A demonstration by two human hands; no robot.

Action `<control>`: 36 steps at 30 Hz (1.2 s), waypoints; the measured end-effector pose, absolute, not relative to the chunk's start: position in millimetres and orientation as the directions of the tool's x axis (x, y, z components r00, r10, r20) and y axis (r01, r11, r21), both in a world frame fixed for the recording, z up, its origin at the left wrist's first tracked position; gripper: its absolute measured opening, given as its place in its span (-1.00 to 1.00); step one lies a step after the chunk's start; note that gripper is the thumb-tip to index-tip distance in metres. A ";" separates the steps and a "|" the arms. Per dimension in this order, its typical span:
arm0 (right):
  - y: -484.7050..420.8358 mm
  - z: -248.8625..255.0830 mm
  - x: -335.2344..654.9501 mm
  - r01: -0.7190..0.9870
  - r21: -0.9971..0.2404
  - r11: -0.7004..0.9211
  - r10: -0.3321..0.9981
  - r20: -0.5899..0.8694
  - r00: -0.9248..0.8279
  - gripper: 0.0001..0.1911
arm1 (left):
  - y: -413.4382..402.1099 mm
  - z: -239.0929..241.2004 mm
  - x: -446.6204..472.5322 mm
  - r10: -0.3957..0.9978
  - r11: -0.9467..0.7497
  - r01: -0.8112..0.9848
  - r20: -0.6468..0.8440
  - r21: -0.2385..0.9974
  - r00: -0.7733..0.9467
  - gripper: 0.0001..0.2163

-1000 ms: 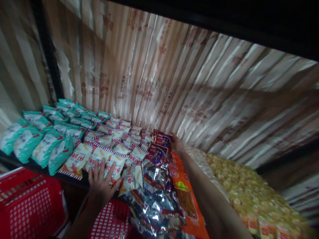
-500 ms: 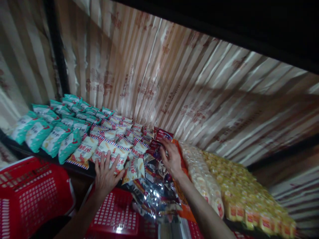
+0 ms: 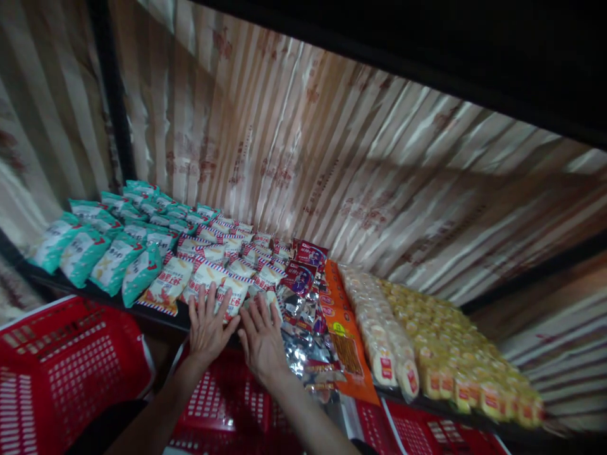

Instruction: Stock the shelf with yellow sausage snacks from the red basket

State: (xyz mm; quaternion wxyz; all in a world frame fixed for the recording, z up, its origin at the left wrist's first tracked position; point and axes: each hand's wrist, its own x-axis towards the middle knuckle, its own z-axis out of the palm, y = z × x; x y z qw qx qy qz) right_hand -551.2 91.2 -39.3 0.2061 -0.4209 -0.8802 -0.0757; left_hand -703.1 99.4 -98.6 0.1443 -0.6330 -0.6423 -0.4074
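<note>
My left hand (image 3: 207,325) lies flat with spread fingers on the front white snack packets with red and blue striped edges (image 3: 208,277) at the shelf's front edge. My right hand (image 3: 262,335) rests right beside it, fingers stretched out, on another of these packets next to the silver foil bags (image 3: 303,319). Neither hand grips anything. Dark red packets (image 3: 303,265) sit behind the foil bags.
Teal snack packets (image 3: 95,246) fill the shelf's left part. Orange packets (image 3: 339,316), pale round cakes (image 3: 379,328) and yellow packets (image 3: 450,341) lie to the right. Red plastic baskets (image 3: 57,366) stand below the shelf. A striped wrapping covers the back wall (image 3: 332,158).
My right hand has drawn back from the dark red packets at the rear and come down beside my left hand at the front. The left hand has stayed on the white packets.
</note>
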 end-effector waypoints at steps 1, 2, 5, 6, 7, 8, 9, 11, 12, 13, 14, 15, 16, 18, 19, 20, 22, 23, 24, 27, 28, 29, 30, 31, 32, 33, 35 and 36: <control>94.0 -41.3 -550.4 0.761 -0.030 0.648 0.696 0.427 -0.577 -0.58 | 99.3 -98.5 -703.0 0.687 -0.137 0.930 0.709 0.341 -0.159 -0.47; 95.9 -43.2 -549.3 0.748 -0.017 0.663 0.682 0.426 -0.595 -0.59 | 99.1 -98.2 -702.7 0.680 -0.139 0.929 0.715 0.343 -0.162 -0.48; 96.7 -45.5 -544.5 0.726 0.023 0.688 0.652 0.422 -0.630 -0.57 | 98.2 -96.6 -701.8 0.663 -0.139 0.926 0.728 0.351 -0.176 -0.44; 95.8 -44.6 -542.7 0.723 0.030 0.691 0.649 0.416 -0.637 -0.56 | 97.8 -96.0 -701.5 0.660 -0.138 0.925 0.730 0.353 -0.180 -0.42; 94.6 -42.7 -541.2 0.718 0.034 0.695 0.647 0.407 -0.645 -0.55 | 97.3 -95.4 -701.1 0.657 -0.137 0.925 0.731 0.355 -0.183 -0.41; 93.2 -40.2 -540.0 0.714 0.033 0.699 0.645 0.400 -0.651 -0.53 | 96.9 -94.8 -700.7 0.653 -0.137 0.924 0.734 0.356 -0.186 -0.40; 91.8 -37.5 -539.1 0.708 0.030 0.706 0.642 0.395 -0.657 -0.51 | 96.4 -94.2 -700.2 0.648 -0.138 0.925 0.739 0.354 -0.186 -0.39; 89.4 -32.1 -537.6 0.693 0.025 0.721 0.628 0.401 -0.667 -0.48 | 96.0 -92.8 -699.3 0.635 -0.145 0.928 0.751 0.344 -0.179 -0.39; 88.6 -30.0 -536.7 0.685 0.024 0.729 0.617 0.410 -0.672 -0.47 | 96.1 -92.0 -698.8 0.628 -0.147 0.930 0.758 0.337 -0.175 -0.39; 88.2 -28.3 -535.2 0.674 0.025 0.738 0.604 0.419 -0.678 -0.47 | 96.4 -91.1 -698.3 0.624 -0.148 0.932 0.763 0.330 -0.171 -0.39; 88.1 -26.8 -532.9 0.661 0.027 0.750 0.589 0.427 -0.686 -0.46 | 96.9 -90.2 -697.6 0.619 -0.151 0.934 0.768 0.323 -0.165 -0.39; 88.5 -25.4 -529.4 0.647 0.027 0.762 0.574 0.434 -0.694 -0.44 | 97.5 -89.1 -696.9 0.614 -0.154 0.936 0.772 0.318 -0.161 -0.39; 89.5 -23.6 -524.6 0.636 0.026 0.771 0.562 0.443 -0.699 -0.41 | 98.3 -87.8 -696.0 0.609 -0.158 0.937 0.778 0.312 -0.156 -0.39; 94.5 -18.4 -510.7 0.635 0.023 0.772 0.547 0.486 -0.682 -0.37 | 99.1 -84.4 -693.4 0.594 -0.175 0.939 0.793 0.296 -0.139 -0.38; 98.9 -14.7 -501.9 0.652 0.020 0.758 0.549 0.521 -0.653 -0.37 | 98.9 -82.1 -691.6 0.584 -0.185 0.939 0.801 0.289 -0.131 -0.38; 104.9 -10.2 -492.2 0.678 0.014 0.735 0.552 0.569 -0.610 -0.39 | 97.9 -79.5 -689.1 0.574 -0.201 0.939 0.810 0.280 -0.119 -0.37; 122.3 0.8 -471.6 0.769 -0.029 0.638 0.597 0.649 -0.471 -0.44 | 93.2 -73.4 -681.2 0.555 -0.258 0.933 0.829 0.250 -0.069 -0.36; 133.6 6.9 -461.6 0.809 -0.066 0.584 0.624 0.673 -0.396 -0.48 | 89.4 -70.0 -675.2 0.548 -0.300 0.927 0.836 0.227 -0.028 -0.36; 146.2 13.2 -452.1 0.845 -0.112 0.524 0.662 0.677 -0.321 -0.52 | 84.9 -66.7 -667.5 0.538 -0.353 0.915 0.842 0.194 0.029 -0.36; 189.0 31.3 -428.8 0.926 -0.178 0.333 0.779 0.606 -0.163 -0.54 | 71.2 -56.6 -633.8 0.548 -0.484 0.866 0.816 0.128 0.186 -0.39; 203.5 36.3 -423.1 0.941 -0.142 0.309 0.823 0.536 -0.189 -0.52 | 68.3 -53.4 -619.8 0.549 -0.521 0.846 0.804 0.116 0.228 -0.41; 217.5 40.6 -418.5 0.951 -0.107 0.289 0.860 0.464 -0.210 -0.50 | 66.8 -50.2 -605.1 0.558 -0.545 0.830 0.790 0.120 0.252 -0.42; 230.7 44.1 -414.9 0.958 -0.078 0.277 0.891 0.393 -0.226 -0.49 | 67.2 -47.2 -590.3 0.575 -0.555 0.819 0.779 0.147 0.250 -0.43; 242.9 46.9 -412.3 0.964 -0.059 0.260 0.915 0.333 -0.227 -0.50 | 69.3 -44.4 -575.9 0.591 -0.569 0.804 0.766 0.173 0.253 -0.43; 253.9 48.9 -410.7 0.966 -0.043 0.256 0.928 0.291 -0.233 -0.51 | 73.1 -42.0 -562.4 0.601 -0.576 0.792 0.761 0.200 0.245 -0.43; 263.6 50.4 -409.9 0.966 -0.030 0.256 0.936 0.259 -0.240 -0.53 | 78.3 -39.9 -550.2 0.628 -0.568 0.790 0.741 0.229 0.237 -0.43; 278.4 52.6 -410.1 0.960 -0.008 0.279 0.939 0.212 -0.271 -0.55 | 91.1 -36.9 -530.2 0.683 -0.527 0.801 0.702 0.282 0.202 -0.42; 283.5 53.5 -410.9 0.954 0.004 0.299 0.937 0.190 -0.294 -0.55 | 98.0 -35.7 -522.5 0.715 -0.500 0.805 0.676 0.320 0.176 -0.43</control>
